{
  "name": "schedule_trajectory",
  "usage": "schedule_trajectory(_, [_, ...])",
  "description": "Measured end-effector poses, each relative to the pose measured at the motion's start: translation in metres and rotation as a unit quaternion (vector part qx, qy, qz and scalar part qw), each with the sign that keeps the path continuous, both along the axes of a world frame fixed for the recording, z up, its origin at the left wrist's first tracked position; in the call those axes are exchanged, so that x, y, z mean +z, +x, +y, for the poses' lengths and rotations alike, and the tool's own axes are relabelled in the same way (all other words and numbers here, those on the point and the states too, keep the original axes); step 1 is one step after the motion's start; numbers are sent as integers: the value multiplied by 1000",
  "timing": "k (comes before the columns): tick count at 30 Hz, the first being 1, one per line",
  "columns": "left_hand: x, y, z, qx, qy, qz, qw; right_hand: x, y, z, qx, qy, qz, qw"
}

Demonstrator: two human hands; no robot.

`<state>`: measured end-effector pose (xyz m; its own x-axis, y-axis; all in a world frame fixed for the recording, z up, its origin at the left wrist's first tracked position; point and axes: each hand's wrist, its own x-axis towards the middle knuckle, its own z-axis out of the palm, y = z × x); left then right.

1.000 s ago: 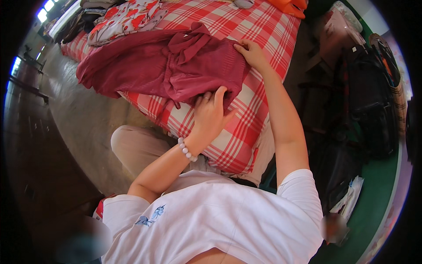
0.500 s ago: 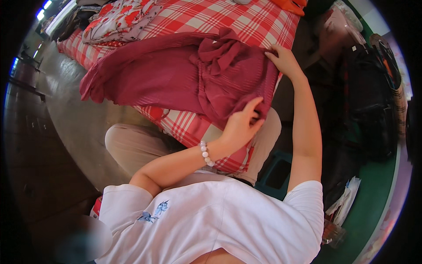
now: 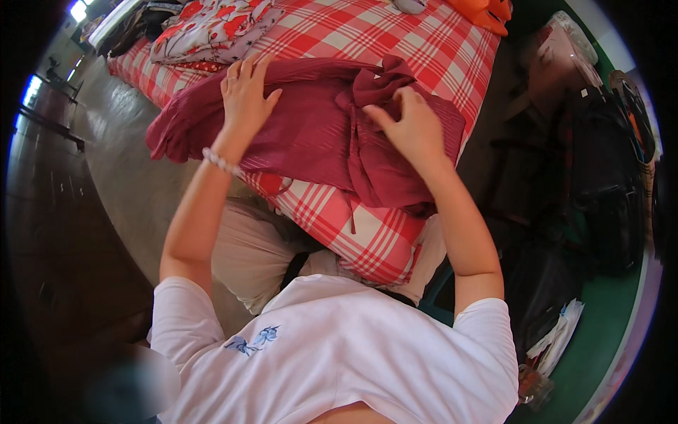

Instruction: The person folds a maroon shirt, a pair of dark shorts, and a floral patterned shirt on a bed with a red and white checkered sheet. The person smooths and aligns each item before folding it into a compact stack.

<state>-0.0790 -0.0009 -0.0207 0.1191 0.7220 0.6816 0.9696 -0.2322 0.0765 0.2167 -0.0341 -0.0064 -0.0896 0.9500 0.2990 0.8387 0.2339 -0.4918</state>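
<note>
A thin maroon garment [image 3: 304, 120] with faint stripes lies spread across the red-and-white checked bedding [image 3: 346, 240]. Its gathered waist and a bunched fold sit right of the middle, and a narrow tie hangs down at the near side. My left hand [image 3: 246, 99] rests on the garment's upper left part, fingers spread. Over the bunched part on the right is my right hand [image 3: 413, 131], its thumb stretched out apart from bent fingers. I see no cloth pinched between them, and the fingertips are partly hidden.
Folded floral cloth [image 3: 212, 32] is piled at the far left of the bed. An orange item [image 3: 484, 14] lies at the far right corner. Beyond the bed's right side are a black bag [image 3: 604, 162] and a pink case [image 3: 558, 63]. Dark wooden furniture [image 3: 63, 233] stands left.
My left hand has left the garment's near right corner and moved to its upper left. The right hand has come from the far right edge inward to the bunched fold.
</note>
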Motion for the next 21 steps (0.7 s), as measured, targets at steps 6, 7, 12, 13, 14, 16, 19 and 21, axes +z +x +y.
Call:
schedule_trajectory(6, [-8,-65,69,-64,-149,41,986,-8,-49,6,-49,-8,-86,995])
schedule_trajectory(7, [-6,-69,79,-80,-174,16,981,-19,-45,13,-38,-16,-73,996])
schedule_trajectory(12, [22,-83,125,-197,-213,-33,956,-16,-35,36,-47,26,83,995])
schedule_trajectory(13, [22,-81,132,-177,-217,-34,959,-12,-36,39,-56,40,111,991])
schedule_trajectory(14, [23,-77,138,-157,-221,-36,962,-8,-40,42,-63,21,138,988])
schedule_trajectory(16, [14,-71,146,-148,-206,-27,967,-23,-45,43,6,15,122,992])
schedule_trajectory(19, [-11,-67,153,-156,-182,-20,971,-28,-50,30,67,1,65,996])
schedule_trajectory(21, [-19,-63,156,-146,-217,-40,964,-18,-49,12,85,89,74,990])
